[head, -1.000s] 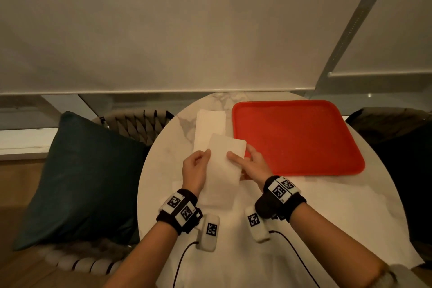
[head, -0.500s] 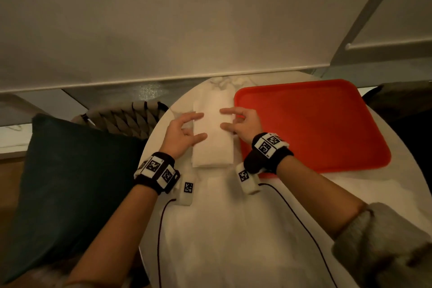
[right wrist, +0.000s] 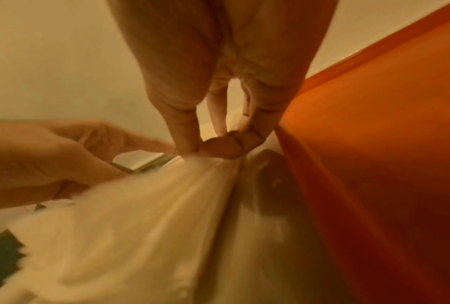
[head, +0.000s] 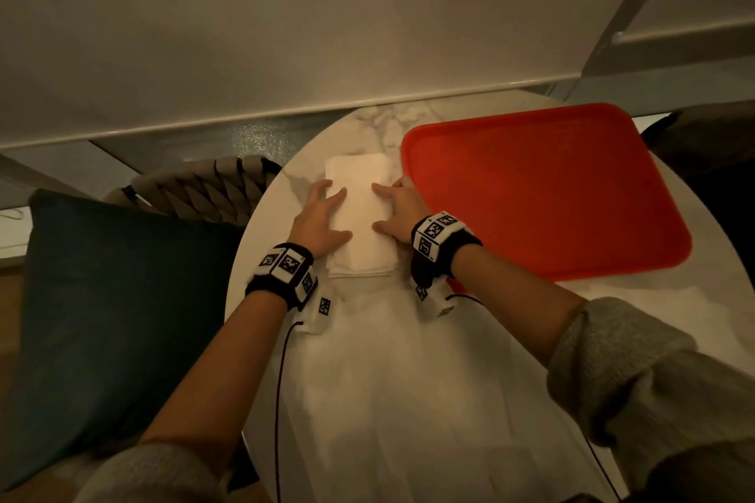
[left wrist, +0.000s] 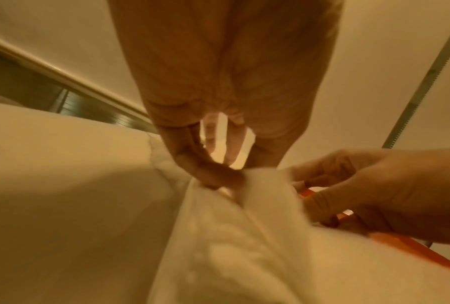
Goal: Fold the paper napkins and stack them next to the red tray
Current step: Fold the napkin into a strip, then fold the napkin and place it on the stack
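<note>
Dim warm light falls on a round marble table (head: 261, 257) set against a pale blind, with a woven chair and a dark cushion (head: 114, 319) off its left edge. On the table, the stack of folded napkins (head: 361, 225) lies just beside the left rim of the red tray (head: 547, 192), not touching it as far as the head view shows. An unfolded napkin sheet (head: 408, 380) spreads over the near half of the table.

Both hands sit on the stack. The left hand (head: 320, 218) rests along its left edge with the fingers (head: 341, 194) stretched flat over the top napkin; the right hand (head: 398, 212) does the same from the tray side. Neither hand seems to hold anything in the head view; they look to be pressing and squaring. The wrist views are blurred, and whether the fingertips nip an edge there I cannot tell.

The step in hand looks like settling the newest fold onto the pile. To do it well, press evenly from both long sides so the edges line up with the napkin beneath, which shows a little at the far end. Keep the pressure light and downward; a sideways shove would likely skew the pile or nudge it against the tray rim. Lift both hands straight up so the thin paper does not cling and drag.
</note>
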{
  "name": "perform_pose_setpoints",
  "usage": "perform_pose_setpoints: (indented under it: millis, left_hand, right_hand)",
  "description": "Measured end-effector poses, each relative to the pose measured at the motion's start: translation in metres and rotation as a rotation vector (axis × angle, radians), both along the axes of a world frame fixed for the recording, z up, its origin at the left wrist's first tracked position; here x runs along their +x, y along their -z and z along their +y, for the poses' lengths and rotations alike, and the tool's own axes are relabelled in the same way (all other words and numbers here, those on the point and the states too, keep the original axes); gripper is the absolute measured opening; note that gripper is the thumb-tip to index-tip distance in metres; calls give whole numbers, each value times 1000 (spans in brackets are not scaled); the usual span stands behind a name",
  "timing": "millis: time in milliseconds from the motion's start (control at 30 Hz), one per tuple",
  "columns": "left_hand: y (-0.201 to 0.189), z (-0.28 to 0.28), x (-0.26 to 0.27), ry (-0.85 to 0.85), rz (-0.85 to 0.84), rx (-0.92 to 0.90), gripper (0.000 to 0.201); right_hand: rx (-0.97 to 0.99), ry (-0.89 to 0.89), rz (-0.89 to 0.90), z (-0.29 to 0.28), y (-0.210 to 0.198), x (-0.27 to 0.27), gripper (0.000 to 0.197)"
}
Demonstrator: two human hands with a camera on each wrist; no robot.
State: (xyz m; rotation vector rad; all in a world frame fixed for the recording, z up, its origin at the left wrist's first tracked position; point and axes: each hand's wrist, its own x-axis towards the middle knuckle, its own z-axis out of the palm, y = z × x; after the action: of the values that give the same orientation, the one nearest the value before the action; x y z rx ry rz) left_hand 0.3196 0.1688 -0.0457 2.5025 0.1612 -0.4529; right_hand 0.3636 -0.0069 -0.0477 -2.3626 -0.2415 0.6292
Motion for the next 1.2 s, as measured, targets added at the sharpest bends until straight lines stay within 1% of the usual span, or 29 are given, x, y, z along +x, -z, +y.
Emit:
perform_pose_setpoints:
  millis: [100,200,267,333,400,433,500,567,700,767,833,900,967,1100,1200]
  left_hand:
    - [-14,-8,-11,-17,80,166,75]
    - [-37,-22,-35,-22,52,267,65]
    - [-50,-34,-60,-36,15,238,58]
    - [-57,-45,-90,-47,7,167,51]
    - [-57,-57,-123,-44,0,134,48]
    - [-54,-63,-140,-36,5,149,48]
    - [-45,-79,-173,-2,70,232,56]
    - [-31,-94,-202,25,154,310,68]
    - [-13,-115,-246,2,208,301,91]
    - [-7,-120,-256,-21,184,306,96]
    - [-3,-122,-258,-51,110,358,94]
    - [-2,-123,-258,-71,56,423,87]
    - [0,-121,-258,-73,46,451,76]
    - [2,-115,-259,-89,25,352,55]
    - [0,-119,-265,-40,-12,296,50]
  right_hand:
    - [-8,-22,6,-10,-10,-7,81]
    - [76,18,-28,-29,-26,-24,68]
    - [99,27,-65,-46,-39,-42,56]
    - [103,8,-69,-64,-48,-63,46]
    - [123,13,-32,-80,-50,-87,40]
    - [135,24,-7,-88,-51,-98,37]
    - [155,25,25,-103,-51,-124,33]
    - [148,-8,60,-113,-47,-149,30]
    - [64,-110,61,-128,-35,-202,24]
    - [1,-144,61,-132,-26,-221,25]
    - [-78,-201,40,-135,-15,-236,31]
    - [-132,-229,28,-138,-7,-246,38]
    - [-146,-240,4,-140,-2,-252,42]
    - [-167,-289,-78,-144,4,-258,49]
    - [-153,-291,-89,-146,6,-259,50]
